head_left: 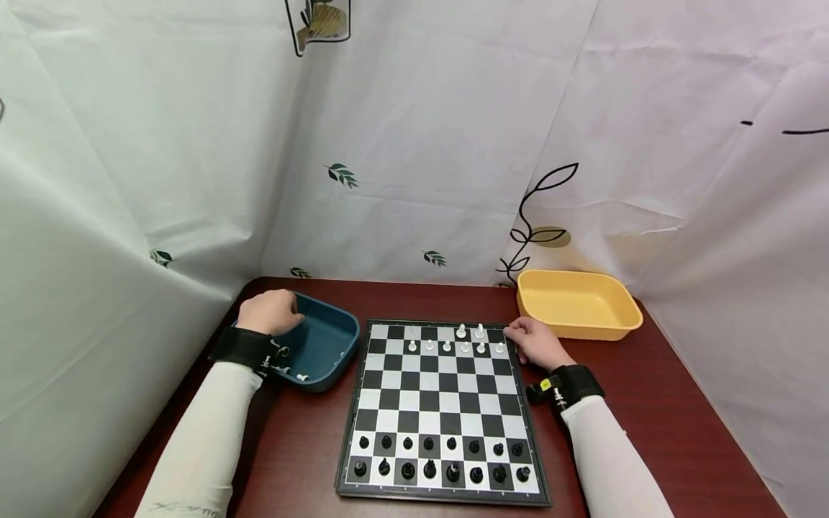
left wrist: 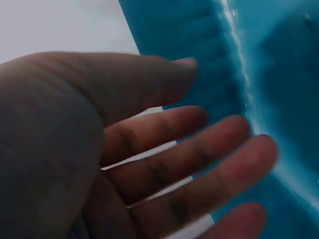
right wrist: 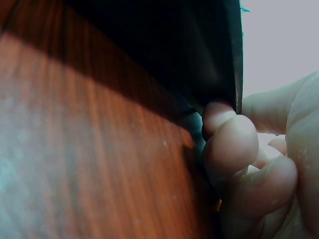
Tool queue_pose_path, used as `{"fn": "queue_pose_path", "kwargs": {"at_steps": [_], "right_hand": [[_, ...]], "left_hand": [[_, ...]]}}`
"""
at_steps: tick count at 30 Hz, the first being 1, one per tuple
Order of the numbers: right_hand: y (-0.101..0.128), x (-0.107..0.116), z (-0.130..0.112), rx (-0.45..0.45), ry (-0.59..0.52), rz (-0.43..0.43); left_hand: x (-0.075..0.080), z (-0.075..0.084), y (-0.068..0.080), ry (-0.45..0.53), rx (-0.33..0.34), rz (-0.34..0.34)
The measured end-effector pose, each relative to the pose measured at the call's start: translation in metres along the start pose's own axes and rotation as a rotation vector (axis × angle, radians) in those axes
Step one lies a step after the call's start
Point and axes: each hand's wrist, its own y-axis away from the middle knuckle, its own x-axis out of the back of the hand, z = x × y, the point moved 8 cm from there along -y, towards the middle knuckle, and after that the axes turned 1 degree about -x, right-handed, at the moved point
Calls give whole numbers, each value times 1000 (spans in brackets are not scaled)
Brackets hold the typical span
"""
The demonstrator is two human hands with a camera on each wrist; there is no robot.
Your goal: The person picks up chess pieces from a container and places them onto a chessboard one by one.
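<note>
My left hand is over the back left of a blue bin. In the left wrist view the fingers of that hand are spread and loosely bent beside the bin's blue wall, with nothing held. A few small white pieces lie in the bin's near end. My right hand grips the far right corner of the chessboard. In the right wrist view its fingers are curled against the dark board edge, with the thumb on the other side. White pieces stand near this hand.
Black chess pieces fill the two nearest rows of the board. A yellow bin stands at the back right of the dark red table. A white patterned cloth hangs behind and beside the table.
</note>
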Motion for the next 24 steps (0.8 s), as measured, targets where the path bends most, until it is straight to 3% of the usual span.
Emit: {"fn": "queue_pose_path", "kwargs": {"at_steps": [8, 14, 19, 24], "right_hand": [[0, -1, 0, -7, -9, 3], [2, -1, -1, -6, -13, 0], [2, -1, -2, -4, -7, 5], [1, 0, -1, -2, -3, 1]], "left_hand": [[0, -15, 11, -7, 135, -119], [0, -24, 11, -11, 213, -115], [-4, -30, 8, -21, 247, -142], [-4, -27, 9, -50, 237, -198]]}}
